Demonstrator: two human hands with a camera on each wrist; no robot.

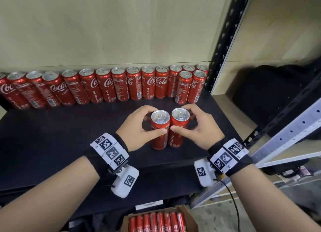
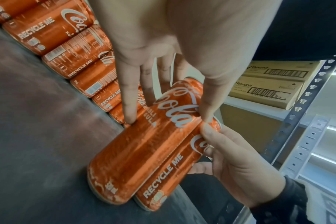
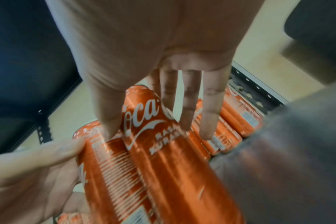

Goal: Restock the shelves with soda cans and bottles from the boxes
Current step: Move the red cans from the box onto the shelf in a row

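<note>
The black shelf board (image 1: 69, 136) fills the middle of the head view, matte and slightly mottled, with a beige wall panel (image 1: 112, 26) behind it and a black perforated steel upright (image 1: 224, 45) at its right end. Along the back edge, from the left of the frame to the upright, stands a row of slim red cola cans (image 1: 104, 85), glossy aluminium with silver tops and white script, all upright; 2 more stand just in front of the row at its right end.

In the lower centre of the frame the left hand (image 1: 139, 127) is curled round the left can (image 1: 159, 129), thumb across its near side and fingers arched behind the rim. The right hand (image 1: 199, 125) grasps the right can (image 1: 178, 125) the same way. The 2 cans stand upright on the board, sides touching, well forward of the row. In the left wrist view the left can (image 2: 144, 144) shows "RECYCLE ME" printed lengthwise.

At the bottom centre an open cardboard box (image 1: 191, 219) holds more red cans lying side by side. In the upper right of the left wrist view, 2 brown cartons (image 2: 269, 84) with barcodes sit on a neighbouring grey shelf
</note>
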